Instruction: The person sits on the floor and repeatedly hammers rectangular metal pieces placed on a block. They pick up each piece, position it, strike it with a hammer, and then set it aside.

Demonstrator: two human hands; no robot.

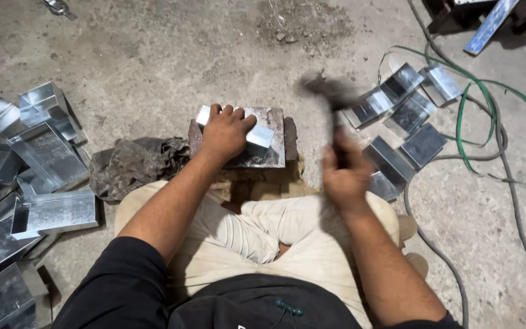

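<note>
on the far left we've got a heap of folded sheet-metal pieces [44, 158] on the concrete floor [153, 55], shiny, bent into open box or channel shapes, some nested in each other. next to that a crumpled dirty rag [132, 164] lies right beside the work block.

in the middle our left hand [226, 131] is spread flat, fingers splayed over the top of a small galvanized piece [262, 135], pinning it down on the rusty steel block [272, 119] that sits just in front of our crossed legs. the piece lies across the block with its right end poking out past the fingers.

then the right hand [345, 176] is wrapped tight around the handle of a hammer [330, 91], which is pure motion blur, head up above the block's right side.

further right there's a second batch of bent metal pieces [406, 116] fanned out on the floor, with a green cable [500, 116] and a grey one looping around them.

how we'd judge doing this bit well: keep the holding hand pressed hard so the piece doesn't hop on impact, keep those fingers back from the exposed end where the hammer looks to be aimed, and land the face flat rather than on its edge so the thin sheet doesn't dent. the fold should sit tight against the block edge, though we can't really tell from here if it does.
</note>
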